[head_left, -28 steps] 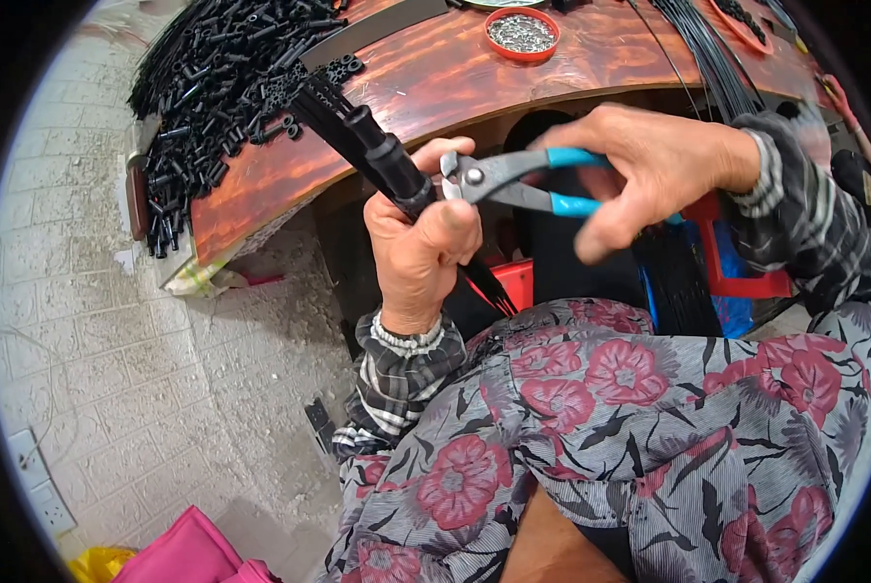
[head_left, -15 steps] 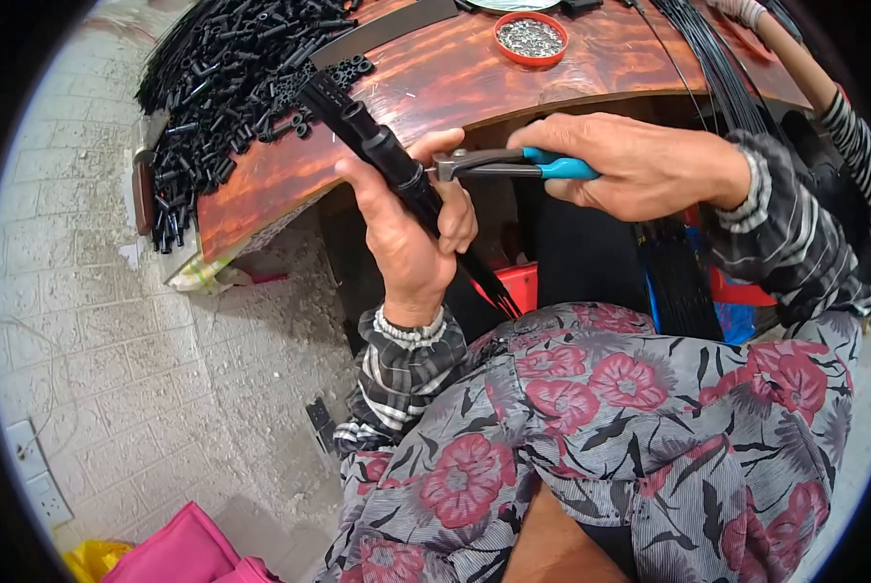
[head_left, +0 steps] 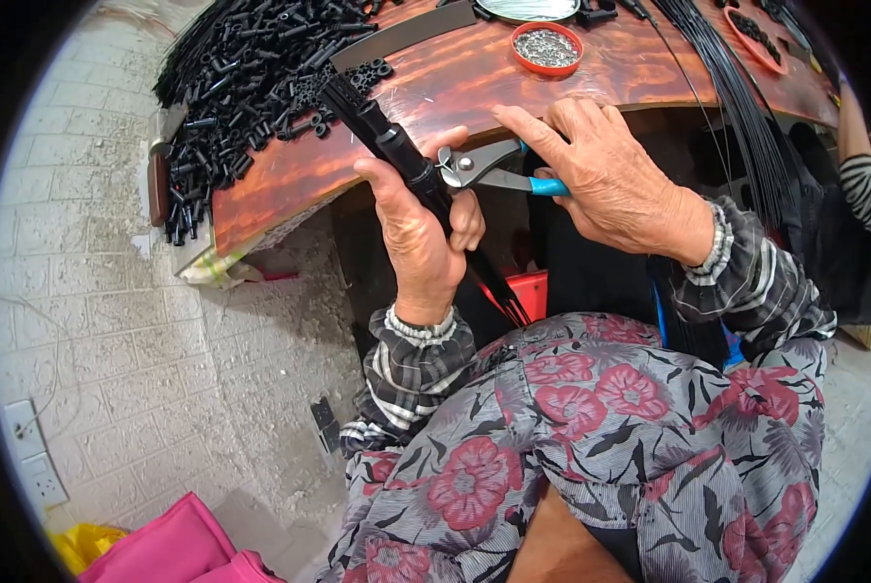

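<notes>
My left hand (head_left: 418, 243) is wrapped round a bundle of thin black cables (head_left: 498, 291) fitted with black tubular sleeves (head_left: 396, 148). The bundle slants from upper left down toward my lap. In my right hand (head_left: 625, 180) is a pair of pliers (head_left: 494, 163) with grey metal jaws and blue-tipped handles. Their jaws are spread and sit right beside the sleeves, near my left fingertips; whether they touch the bundle I cannot tell. My right index finger reaches out above the upper handle.
On the reddish wooden table (head_left: 435, 87) lie a heap of black tubular pieces (head_left: 251, 87), a broad knife-like blade (head_left: 401, 41) and a red dish of small metal bits (head_left: 548, 47). Long black cables (head_left: 736, 107) hang over its right side. Another person's arm (head_left: 863, 185) shows at far right.
The pliers' handles have spread and their jaws opened. My right fingers have loosened and lifted. My left hand keeps its hold on the bundle; the whole view has shifted slightly.
</notes>
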Demonstrator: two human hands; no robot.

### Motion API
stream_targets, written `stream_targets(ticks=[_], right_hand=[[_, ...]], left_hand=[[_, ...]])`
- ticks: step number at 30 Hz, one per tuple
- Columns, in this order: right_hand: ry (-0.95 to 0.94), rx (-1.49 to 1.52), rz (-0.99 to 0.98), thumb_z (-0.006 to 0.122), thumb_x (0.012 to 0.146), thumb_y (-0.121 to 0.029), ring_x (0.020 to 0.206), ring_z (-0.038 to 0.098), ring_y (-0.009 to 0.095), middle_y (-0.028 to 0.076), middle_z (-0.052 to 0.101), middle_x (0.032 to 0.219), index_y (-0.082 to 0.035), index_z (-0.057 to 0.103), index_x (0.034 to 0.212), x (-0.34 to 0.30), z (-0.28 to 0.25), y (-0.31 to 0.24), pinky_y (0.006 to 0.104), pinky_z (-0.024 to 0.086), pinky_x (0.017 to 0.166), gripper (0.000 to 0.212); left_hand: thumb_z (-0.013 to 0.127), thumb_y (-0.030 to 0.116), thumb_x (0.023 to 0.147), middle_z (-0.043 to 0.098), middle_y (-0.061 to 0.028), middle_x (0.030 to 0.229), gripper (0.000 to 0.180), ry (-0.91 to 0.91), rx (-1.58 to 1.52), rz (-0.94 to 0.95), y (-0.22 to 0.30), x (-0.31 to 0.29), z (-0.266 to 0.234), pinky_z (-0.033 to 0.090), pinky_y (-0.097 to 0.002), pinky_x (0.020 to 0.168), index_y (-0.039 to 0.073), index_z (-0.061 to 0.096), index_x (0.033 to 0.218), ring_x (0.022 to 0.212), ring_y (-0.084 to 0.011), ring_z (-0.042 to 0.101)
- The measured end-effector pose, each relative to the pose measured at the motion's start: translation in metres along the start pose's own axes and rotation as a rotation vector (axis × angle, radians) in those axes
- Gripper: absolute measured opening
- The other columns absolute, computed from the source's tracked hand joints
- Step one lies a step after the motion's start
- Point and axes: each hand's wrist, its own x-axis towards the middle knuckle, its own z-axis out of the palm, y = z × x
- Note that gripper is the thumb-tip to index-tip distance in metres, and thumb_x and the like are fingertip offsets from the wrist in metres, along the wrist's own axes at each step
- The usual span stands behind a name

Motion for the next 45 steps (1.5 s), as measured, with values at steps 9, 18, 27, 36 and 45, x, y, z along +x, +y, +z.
stream_targets(ticks=[9, 18, 27, 36, 45], right_hand=[[0.036, 0.166, 0.051, 0.055, 0.067, 0.004, 0.085, 0.043, 0.031, 0.015, 0.043, 0.094, -0.007, 0.030, 0.130, 0.000, 0.008, -0.004, 0.0385, 0.036, 0.073, 0.069], [0.100, 0.017, -0.026, 0.054, 0.064, 0.006, 0.083, 0.045, 0.030, 0.015, 0.044, 0.092, -0.006, 0.031, 0.128, 0.004, -0.002, 0.001, 0.0377, 0.037, 0.074, 0.069], [0.018, 0.119, 0.082, 0.058, 0.065, 0.000, 0.081, 0.048, 0.028, 0.011, 0.046, 0.085, -0.005, 0.035, 0.125, -0.004, 0.007, -0.009, 0.0369, 0.041, 0.068, 0.065], [0.134, 0.004, 0.133, 0.058, 0.069, 0.000, 0.079, 0.047, 0.028, 0.011, 0.045, 0.087, -0.011, 0.034, 0.129, 0.000, 0.016, -0.003, 0.0337, 0.044, 0.061, 0.065], [0.326, -0.147, 0.161, 0.061, 0.070, -0.006, 0.075, 0.046, 0.027, 0.010, 0.045, 0.081, -0.008, 0.034, 0.129, 0.001, 0.027, 0.001, 0.0325, 0.042, 0.061, 0.065]], left_hand=[[0.024, 0.072, 0.075, 0.035, 0.0026, 0.042, 0.080, -0.003, 0.001, 0.014, 0.001, 0.001, -0.001, 0.024, -0.0203, 0.033, 0.004, 0.055, 0.102, 0.032, -0.0065, 0.028], [0.026, 0.072, 0.075, 0.037, 0.0018, 0.042, 0.080, 0.032, 0.012, 0.033, 0.000, 0.002, 0.001, 0.025, -0.0199, 0.033, 0.003, 0.055, 0.102, 0.032, -0.0065, 0.029], [0.027, 0.073, 0.075, 0.037, 0.0017, 0.041, 0.080, 0.042, -0.005, 0.001, -0.001, 0.004, 0.002, 0.024, -0.0194, 0.033, 0.003, 0.054, 0.103, 0.032, -0.0064, 0.029], [0.026, 0.073, 0.075, 0.036, 0.0019, 0.042, 0.081, 0.042, -0.006, 0.003, -0.002, 0.005, 0.004, 0.024, -0.0200, 0.033, 0.003, 0.054, 0.104, 0.033, -0.0065, 0.029], [0.027, 0.072, 0.075, 0.035, 0.0018, 0.042, 0.081, 0.035, 0.000, 0.007, -0.003, 0.006, 0.005, 0.024, -0.0202, 0.033, 0.002, 0.053, 0.105, 0.033, -0.0071, 0.029]])
